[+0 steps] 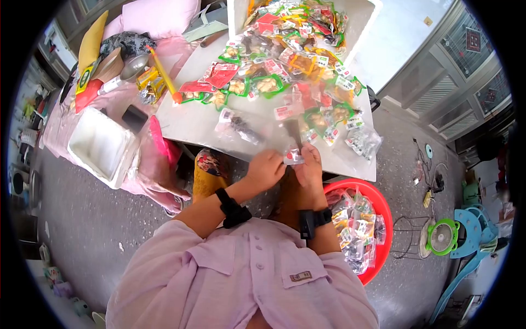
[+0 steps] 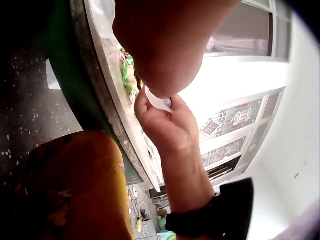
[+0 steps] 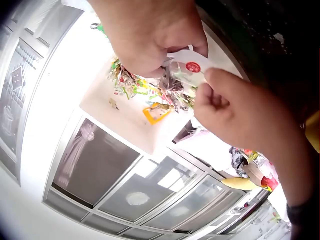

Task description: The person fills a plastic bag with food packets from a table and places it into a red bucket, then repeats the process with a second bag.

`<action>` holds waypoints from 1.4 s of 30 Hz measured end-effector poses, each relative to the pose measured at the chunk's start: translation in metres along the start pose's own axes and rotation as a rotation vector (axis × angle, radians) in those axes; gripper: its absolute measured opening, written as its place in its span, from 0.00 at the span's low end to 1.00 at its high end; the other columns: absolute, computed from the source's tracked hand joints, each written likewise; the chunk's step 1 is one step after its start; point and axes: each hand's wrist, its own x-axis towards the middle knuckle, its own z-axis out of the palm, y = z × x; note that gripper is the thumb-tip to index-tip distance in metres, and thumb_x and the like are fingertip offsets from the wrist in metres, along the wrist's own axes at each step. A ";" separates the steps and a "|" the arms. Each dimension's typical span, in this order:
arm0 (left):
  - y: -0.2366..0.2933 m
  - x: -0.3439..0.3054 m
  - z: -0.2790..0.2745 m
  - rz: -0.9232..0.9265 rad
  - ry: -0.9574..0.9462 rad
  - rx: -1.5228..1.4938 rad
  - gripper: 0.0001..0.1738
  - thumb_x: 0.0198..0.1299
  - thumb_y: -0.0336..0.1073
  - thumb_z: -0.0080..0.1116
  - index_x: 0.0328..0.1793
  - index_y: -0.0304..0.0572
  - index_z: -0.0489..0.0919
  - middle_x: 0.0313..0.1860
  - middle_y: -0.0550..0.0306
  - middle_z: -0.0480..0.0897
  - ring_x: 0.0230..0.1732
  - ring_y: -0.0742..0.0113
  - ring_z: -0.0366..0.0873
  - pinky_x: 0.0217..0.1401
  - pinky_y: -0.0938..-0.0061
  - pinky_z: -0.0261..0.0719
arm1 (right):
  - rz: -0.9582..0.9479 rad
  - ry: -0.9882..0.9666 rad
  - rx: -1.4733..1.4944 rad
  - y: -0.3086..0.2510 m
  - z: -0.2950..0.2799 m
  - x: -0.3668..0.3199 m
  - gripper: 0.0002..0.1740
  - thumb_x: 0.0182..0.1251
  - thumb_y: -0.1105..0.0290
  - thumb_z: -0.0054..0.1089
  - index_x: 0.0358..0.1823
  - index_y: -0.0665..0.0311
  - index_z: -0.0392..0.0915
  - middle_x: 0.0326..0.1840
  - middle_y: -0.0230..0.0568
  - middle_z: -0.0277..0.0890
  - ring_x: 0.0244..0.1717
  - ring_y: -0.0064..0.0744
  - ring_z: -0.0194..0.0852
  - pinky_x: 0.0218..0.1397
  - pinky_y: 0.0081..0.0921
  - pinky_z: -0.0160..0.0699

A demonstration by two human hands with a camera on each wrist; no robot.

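A small clear plastic packet point(image 1: 293, 156) with a white end and a round red logo is held between both hands, over the table's near edge. My left hand point(image 1: 266, 169) pinches one edge of it between thumb and curled fingers. At its other side my right hand point(image 1: 310, 165) grips the packet. In the right wrist view the packet's white end point(image 3: 186, 66) stretches from the right hand point(image 3: 155, 40) to the left fingertips. Just beyond, on the table point(image 1: 192, 123), lies another clear packet point(image 1: 241, 127) with dark contents.
Many colourful snack packets point(image 1: 268, 84) spill from a white foam box point(image 1: 359, 33) across the table. A red basin point(image 1: 387, 219) full of packets stands low at the right. To the left is a white tub point(image 1: 98, 145) on pink cloth. A green fan point(image 1: 442, 237) stands right.
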 end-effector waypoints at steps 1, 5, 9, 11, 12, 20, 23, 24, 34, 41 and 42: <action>0.000 0.000 -0.006 0.001 0.043 0.034 0.14 0.37 0.33 0.57 0.34 0.40 0.71 0.36 0.51 0.70 0.37 0.53 0.69 0.38 0.64 0.67 | 0.012 -0.014 0.004 -0.007 0.002 -0.005 0.09 0.61 0.73 0.39 0.43 0.66 0.62 0.38 0.46 0.68 0.36 0.36 0.70 0.39 0.34 0.72; 0.001 0.004 -0.030 0.078 0.070 0.208 0.23 0.35 0.33 0.58 0.43 0.44 0.70 0.45 0.49 0.66 0.48 0.51 0.63 0.50 0.57 0.59 | 0.079 -0.175 0.027 -0.017 -0.016 -0.015 0.09 0.59 0.69 0.46 0.39 0.65 0.64 0.36 0.45 0.69 0.36 0.37 0.70 0.39 0.34 0.72; 0.006 0.010 -0.049 0.183 0.013 0.184 0.21 0.36 0.32 0.57 0.43 0.46 0.72 0.46 0.53 0.67 0.52 0.55 0.62 0.53 0.56 0.56 | 0.270 -0.291 -0.046 -0.028 -0.031 -0.036 0.11 0.58 0.69 0.46 0.40 0.67 0.65 0.36 0.41 0.70 0.33 0.33 0.72 0.39 0.30 0.73; 0.010 0.010 -0.052 0.250 -0.019 0.107 0.17 0.38 0.30 0.55 0.39 0.45 0.73 0.41 0.58 0.71 0.47 0.60 0.66 0.52 0.59 0.58 | 0.317 -0.284 -0.055 -0.029 -0.037 -0.044 0.13 0.58 0.70 0.47 0.44 0.67 0.65 0.35 0.41 0.71 0.33 0.30 0.72 0.35 0.26 0.74; 0.011 0.006 -0.053 0.235 -0.100 0.090 0.15 0.38 0.30 0.54 0.38 0.45 0.73 0.39 0.58 0.71 0.45 0.61 0.67 0.51 0.60 0.59 | 0.276 -0.267 -0.102 -0.031 -0.037 -0.051 0.14 0.57 0.69 0.49 0.43 0.67 0.66 0.35 0.41 0.71 0.33 0.31 0.71 0.36 0.27 0.73; 0.016 -0.004 -0.057 0.119 -0.310 0.027 0.04 0.43 0.30 0.51 0.28 0.45 0.71 0.29 0.58 0.73 0.34 0.60 0.71 0.40 0.66 0.64 | 0.049 -0.369 -0.499 -0.047 -0.041 -0.075 0.18 0.55 0.69 0.53 0.47 0.68 0.65 0.43 0.39 0.68 0.44 0.30 0.66 0.48 0.26 0.64; 0.021 0.003 -0.063 0.039 -0.473 -0.053 0.02 0.46 0.30 0.48 0.28 0.43 0.70 0.28 0.55 0.73 0.32 0.57 0.71 0.37 0.65 0.66 | 0.069 -0.509 -0.699 -0.062 -0.029 -0.083 0.20 0.55 0.70 0.53 0.49 0.68 0.65 0.45 0.35 0.66 0.48 0.25 0.60 0.53 0.22 0.56; 0.021 0.006 -0.062 -0.010 -0.525 -0.079 0.02 0.47 0.30 0.48 0.28 0.42 0.70 0.28 0.54 0.73 0.32 0.56 0.71 0.36 0.65 0.66 | 0.134 -0.530 -0.761 -0.067 -0.023 -0.087 0.20 0.55 0.69 0.54 0.49 0.68 0.65 0.46 0.34 0.65 0.49 0.24 0.59 0.53 0.20 0.55; -0.016 0.008 -0.039 -0.373 -0.070 0.029 0.14 0.44 0.39 0.54 0.35 0.39 0.71 0.32 0.47 0.72 0.33 0.51 0.71 0.35 0.65 0.70 | 0.027 0.143 -0.395 -0.047 -0.035 -0.074 0.12 0.62 0.68 0.43 0.44 0.65 0.63 0.34 0.40 0.72 0.30 0.31 0.75 0.27 0.20 0.73; -0.020 0.007 -0.028 -0.506 -0.245 0.178 0.10 0.43 0.36 0.51 0.31 0.39 0.71 0.29 0.46 0.71 0.35 0.49 0.71 0.37 0.62 0.70 | 0.040 0.155 -0.369 -0.032 -0.030 -0.062 0.13 0.62 0.66 0.40 0.44 0.67 0.62 0.37 0.40 0.69 0.30 0.32 0.74 0.26 0.21 0.74; -0.026 0.007 -0.023 -0.559 -0.228 0.153 0.08 0.43 0.35 0.50 0.29 0.39 0.70 0.27 0.45 0.71 0.34 0.48 0.70 0.36 0.61 0.70 | 0.026 0.145 -0.373 -0.030 -0.029 -0.061 0.13 0.62 0.66 0.40 0.44 0.67 0.62 0.37 0.40 0.69 0.31 0.32 0.74 0.26 0.20 0.74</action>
